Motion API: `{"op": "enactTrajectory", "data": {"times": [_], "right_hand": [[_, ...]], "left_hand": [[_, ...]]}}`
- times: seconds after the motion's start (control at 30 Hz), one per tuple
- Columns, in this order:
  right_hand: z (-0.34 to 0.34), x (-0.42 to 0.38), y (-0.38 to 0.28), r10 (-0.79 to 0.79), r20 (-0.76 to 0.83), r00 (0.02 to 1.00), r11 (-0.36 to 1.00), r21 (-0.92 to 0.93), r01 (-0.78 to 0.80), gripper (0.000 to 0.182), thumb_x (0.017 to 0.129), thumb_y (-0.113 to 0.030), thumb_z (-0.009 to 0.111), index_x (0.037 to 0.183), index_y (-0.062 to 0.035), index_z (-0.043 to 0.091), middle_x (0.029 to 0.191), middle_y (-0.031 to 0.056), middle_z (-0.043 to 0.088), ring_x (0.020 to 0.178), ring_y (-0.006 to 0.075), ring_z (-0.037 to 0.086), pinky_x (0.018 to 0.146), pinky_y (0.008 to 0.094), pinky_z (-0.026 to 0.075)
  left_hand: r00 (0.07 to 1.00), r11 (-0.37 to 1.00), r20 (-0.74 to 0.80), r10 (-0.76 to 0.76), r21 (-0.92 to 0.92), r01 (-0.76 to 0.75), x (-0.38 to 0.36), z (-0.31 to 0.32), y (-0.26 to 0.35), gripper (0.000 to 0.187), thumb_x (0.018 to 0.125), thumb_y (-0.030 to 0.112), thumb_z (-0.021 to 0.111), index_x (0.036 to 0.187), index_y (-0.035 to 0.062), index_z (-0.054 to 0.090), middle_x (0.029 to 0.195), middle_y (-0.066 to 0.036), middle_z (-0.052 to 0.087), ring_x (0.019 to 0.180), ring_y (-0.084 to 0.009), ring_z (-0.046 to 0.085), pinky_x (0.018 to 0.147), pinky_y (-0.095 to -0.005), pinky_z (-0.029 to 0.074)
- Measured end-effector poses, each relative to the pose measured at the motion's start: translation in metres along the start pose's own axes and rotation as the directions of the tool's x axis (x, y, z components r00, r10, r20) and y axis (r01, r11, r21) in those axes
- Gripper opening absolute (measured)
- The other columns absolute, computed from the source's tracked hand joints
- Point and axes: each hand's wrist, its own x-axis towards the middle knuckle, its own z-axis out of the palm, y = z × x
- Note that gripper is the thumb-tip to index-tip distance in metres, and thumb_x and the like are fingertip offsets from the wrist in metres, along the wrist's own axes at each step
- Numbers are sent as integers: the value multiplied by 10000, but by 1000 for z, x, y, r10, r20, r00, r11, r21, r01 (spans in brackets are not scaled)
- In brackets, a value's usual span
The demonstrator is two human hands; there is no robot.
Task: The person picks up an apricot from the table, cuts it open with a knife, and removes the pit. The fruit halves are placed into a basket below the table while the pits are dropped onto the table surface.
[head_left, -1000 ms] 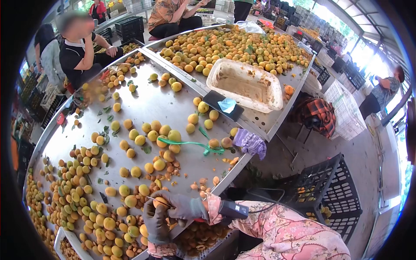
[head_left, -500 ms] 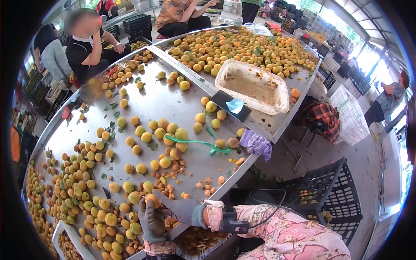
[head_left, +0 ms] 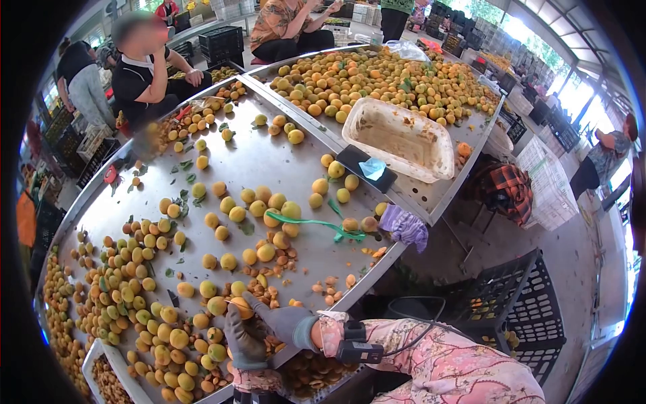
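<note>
We look down on a steel table (head_left: pixel 269 161) scattered with small yellow-orange fruits, too many to count. At 7 o'clock the densest heap lies within reach of our hands, beside one white bin (head_left: pixel 101 377) of pits. At 6 o'clock our left hand (head_left: pixel 243 345), gloved, curls its fingers around one fruit (head_left: pixel 240 307); our right hand (head_left: pixel 282 322), also gloved, presses down on that fruit's top, the two together steadying it at the table edge. Whether the right fingers grip a tool we cannot tell. Loose pits (head_left: pixel 269 289) gather just above, at the centre, likely dropped where the work is done. One green strap (head_left: pixel 316 223) lies toward 1 o'clock, then one purple cloth (head_left: pixel 405 225) at the rim. At 2 o'clock sits one empty white tub (head_left: pixel 398 138) and one dark tray (head_left: pixel 367 168).
</note>
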Motion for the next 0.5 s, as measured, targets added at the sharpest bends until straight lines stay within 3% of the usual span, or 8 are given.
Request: {"op": "enactTrajectory", "data": {"times": [0.07, 0.13, 0.17, 0.23, 0.37, 0.43, 0.5], "right_hand": [[4, 3, 4, 14, -6, 1000, 1000, 8, -14, 767, 878, -139, 469, 1479, -222, 0, 802, 209, 649, 672, 333, 648, 597, 426, 487], [10, 7, 13, -98, -95, 991, 987, 121, 110, 768, 880, -142, 478, 1478, -225, 4, 822, 223, 641, 700, 342, 644, 620, 419, 486], [13, 8, 17, -100, -95, 990, 987, 119, 111, 768, 880, -142, 478, 1478, -225, 4, 822, 223, 641, 700, 342, 644, 620, 419, 486], [15, 9, 22, -149, -124, 981, 938, 297, 180, 791, 871, -134, 503, 1477, -235, 4, 829, 233, 633, 730, 354, 639, 644, 416, 481], [11, 7, 33, -198, -160, 967, 933, 272, 236, 819, 855, -108, 524, 1476, -236, 5, 833, 232, 630, 735, 361, 636, 655, 414, 485], [13, 7, 37, -266, -213, 940, 903, 286, 320, 825, 850, -89, 522, 1475, -239, 5, 848, 239, 624, 737, 362, 636, 666, 410, 490], [14, 5, 35, -255, -189, 948, 907, 294, 302, 810, 849, -82, 516, 1472, -245, 25, 854, 240, 623, 741, 363, 637, 672, 410, 493]], "left_hand": [[1000, 1000, 19, 10, -8, -10, 0, -2, 2, 316, 940, 360, 515, 1042, 63, 554, 844, -26, 608, 652, -102, 580, 508, -194, 442], [996, 977, 56, 72, 199, -82, 2, -11, 4, 304, 941, 348, 518, 1035, 60, 537, 841, -23, 600, 631, -90, 565, 497, -179, 433], [996, 977, 56, 74, 198, -84, 1, -14, 4, 304, 941, 348, 518, 1035, 60, 537, 841, -23, 600, 631, -90, 565, 497, -179, 433], [984, 973, 174, 30, 222, -68, -5, -8, 11, 289, 937, 331, 533, 1034, 59, 526, 880, -21, 594, 673, -84, 561, 546, -192, 454], [986, 978, 148, -73, 204, 42, -9, -4, 2, 270, 927, 302, 553, 1059, 68, 523, 952, -16, 585, 797, -99, 555, 679, -235, 473], [990, 973, 116, -85, 221, 58, -13, 2, 5, 291, 914, 310, 572, 1059, 62, 519, 953, -19, 582, 798, -99, 552, 682, -239, 475], [992, 968, 83, -97, 239, 75, -14, 7, 4, 314, 902, 318, 590, 1059, 56, 516, 955, -23, 579, 800, -99, 550, 685, -243, 478]]}}
